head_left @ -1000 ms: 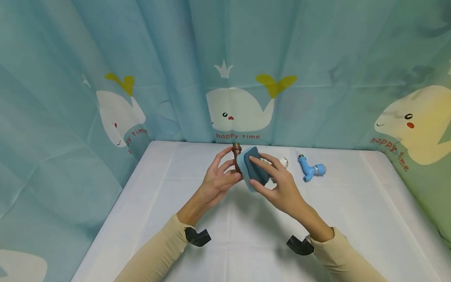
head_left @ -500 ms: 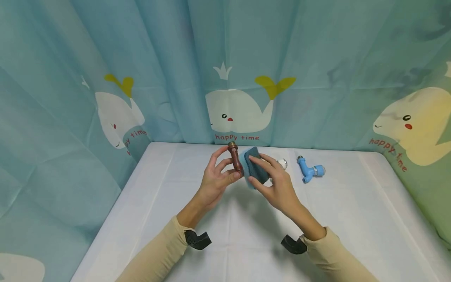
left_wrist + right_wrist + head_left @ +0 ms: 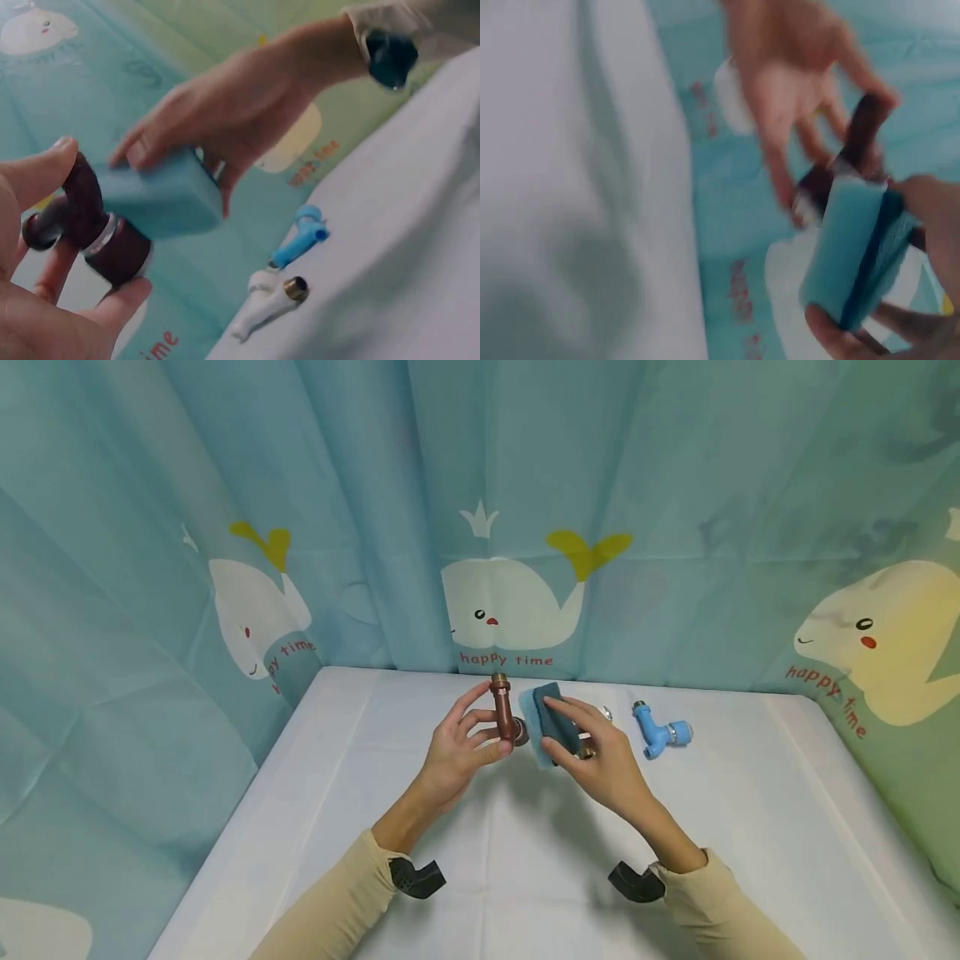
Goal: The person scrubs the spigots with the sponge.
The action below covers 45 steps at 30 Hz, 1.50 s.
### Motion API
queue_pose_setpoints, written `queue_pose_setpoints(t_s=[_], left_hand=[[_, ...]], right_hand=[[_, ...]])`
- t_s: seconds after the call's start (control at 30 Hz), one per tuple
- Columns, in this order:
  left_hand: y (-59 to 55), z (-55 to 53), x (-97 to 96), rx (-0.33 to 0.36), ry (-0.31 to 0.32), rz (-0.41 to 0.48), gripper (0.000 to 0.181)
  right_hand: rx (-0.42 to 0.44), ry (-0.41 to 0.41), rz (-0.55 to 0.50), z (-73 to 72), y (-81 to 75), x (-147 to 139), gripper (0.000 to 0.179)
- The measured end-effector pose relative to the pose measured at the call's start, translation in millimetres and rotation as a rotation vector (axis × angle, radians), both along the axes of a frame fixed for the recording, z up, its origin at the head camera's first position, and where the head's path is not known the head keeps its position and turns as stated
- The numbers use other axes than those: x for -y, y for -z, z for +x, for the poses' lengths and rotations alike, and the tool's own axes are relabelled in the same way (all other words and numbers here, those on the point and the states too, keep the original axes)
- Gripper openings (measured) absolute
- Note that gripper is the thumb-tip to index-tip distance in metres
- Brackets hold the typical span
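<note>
In the head view my left hand pinches a dark reddish-brown tap between thumb and fingers, raised above the table with its brass threaded end up. Just to the right, my right hand grips a sponge, light blue with a darker scouring layer. A narrow gap parts sponge and tap in the head view. From the left wrist the light blue sponge face appears close behind the tap; contact cannot be told there. The right wrist view is blurred, with the sponge overlapping the tap.
A blue tap lies on the white-covered table, right of my right hand. Beside it is a white tap with a brass end, mostly hidden behind the hand in the head view. A whale-print curtain stands behind the table.
The sponge has come away from the tap, slightly rightward. The tap has turned in my left hand, so its round knob end now shows on the right. Both hands keep their holds.
</note>
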<state>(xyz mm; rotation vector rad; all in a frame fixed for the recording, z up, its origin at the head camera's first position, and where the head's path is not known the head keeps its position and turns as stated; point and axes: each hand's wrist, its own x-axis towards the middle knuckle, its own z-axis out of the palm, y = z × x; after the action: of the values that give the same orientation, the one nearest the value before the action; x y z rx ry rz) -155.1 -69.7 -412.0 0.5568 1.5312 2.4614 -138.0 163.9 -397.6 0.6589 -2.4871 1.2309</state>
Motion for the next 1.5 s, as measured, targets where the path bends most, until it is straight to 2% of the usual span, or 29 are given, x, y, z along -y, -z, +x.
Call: queue_pose_setpoints(t_s=[0.07, 0.13, 0.27, 0.43, 0.53, 0.63, 0.73, 0.8, 0.87, 0.97, 1.1, 1.2, 1.3, 1.37, 1.43, 1.5], left_hand=[[-0.8, -0.8, 0.9, -0.028, 0.010, -0.018, 0.093], [-2.4, -2.2, 2.4, -0.059, 0.029, -0.031, 0.093], [-5.5, -4.6, 5.8, -0.099, 0.064, -0.050, 0.094], [-8.3, -4.8, 7.7, -0.121, 0.094, -0.082, 0.092], [-8.0, -3.0, 7.8, -0.109, 0.093, -0.104, 0.091], [-5.9, -2.3, 7.2, -0.101, 0.090, -0.121, 0.090], [-5.9, -2.7, 5.6, -0.101, 0.101, -0.107, 0.090], [-6.1, -3.0, 4.6, -0.104, 0.109, -0.098, 0.090], [-6.4, -3.0, 4.3, -0.101, 0.105, -0.100, 0.089], [-5.0, -2.2, 4.8, -0.093, 0.082, -0.120, 0.087], [-5.2, -1.4, 4.7, -0.087, 0.095, -0.123, 0.087], [-6.4, -1.7, 5.2, -0.097, 0.107, -0.130, 0.087], [-5.9, -2.1, 6.0, -0.110, 0.108, -0.150, 0.087], [-5.5, -2.0, 5.7, -0.133, 0.122, -0.171, 0.087], [-5.5, -1.5, 5.2, -0.168, 0.145, -0.194, 0.088], [-5.6, -0.8, 4.8, -0.200, 0.170, -0.222, 0.087]], right_hand=[[0.025, -0.048, -0.014, 0.0, -2.7, -2, 0.055], [0.017, -0.078, 0.024, -2.0, -4.1, -4, 0.054], [-0.014, -0.068, 0.053, -6.6, -4.5, -9, 0.053], [0.022, -0.103, 0.008, -4.6, -5.3, -11, 0.055], [-0.058, -0.058, 0.023, -3.3, -4.2, -11, 0.056], [-0.200, -0.014, 0.008, 0.4, -4.9, -7, 0.059], [-0.316, -0.059, 0.013, 5.3, -7.5, 2, 0.054], [-0.376, -0.081, 0.059, 5.4, -7.6, 6, 0.052], [-0.418, -0.056, 0.123, 2.9, -6.8, 7, 0.053], [-0.459, -0.008, 0.150, -0.3, -2.9, 5, 0.052], [-0.512, -0.043, 0.185, 1.6, -1.1, 6, 0.051], [-0.550, -0.032, 0.254, -4.1, -6.3, 3, 0.064], [-0.524, -0.014, 0.237, -15.1, -17.9, -4, 0.070], [-0.464, -0.058, 0.189, -22.2, -28.5, -11, 0.065], [-0.350, -0.141, 0.167, -27.1, -40.1, -18, 0.060], [-0.224, -0.211, 0.189, -31.9, -51.8, -25, 0.055]])
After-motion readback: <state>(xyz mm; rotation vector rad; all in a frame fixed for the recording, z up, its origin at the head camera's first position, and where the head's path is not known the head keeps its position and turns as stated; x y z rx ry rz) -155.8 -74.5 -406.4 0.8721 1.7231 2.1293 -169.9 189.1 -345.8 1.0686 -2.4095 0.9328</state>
